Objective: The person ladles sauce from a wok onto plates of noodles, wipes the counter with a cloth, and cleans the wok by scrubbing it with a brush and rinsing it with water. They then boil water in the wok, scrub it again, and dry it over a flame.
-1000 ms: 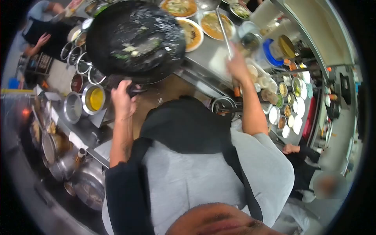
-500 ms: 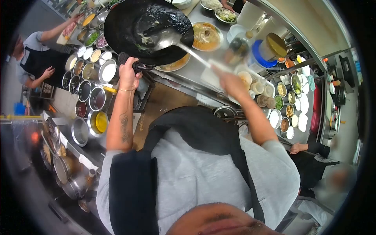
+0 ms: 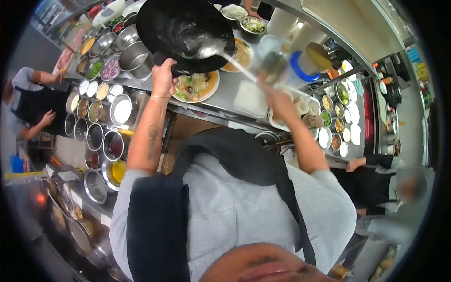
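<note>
Nearest me, my left hand [image 3: 163,77] is clenched round the handle of the wok [image 3: 183,23], at the wok's near rim. I judge the wok heavy, stiff and probably greasy, so it is best held right there at the handle. Right of the wok, my right hand [image 3: 278,101] is closed on the ladle [image 3: 206,46], whose bowl rests inside the wok. 1 plate [image 3: 199,88] of food lies just beneath the wok.

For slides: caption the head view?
Left hand tilts a black wok over a plate; right hand works a ladle inside.
</note>
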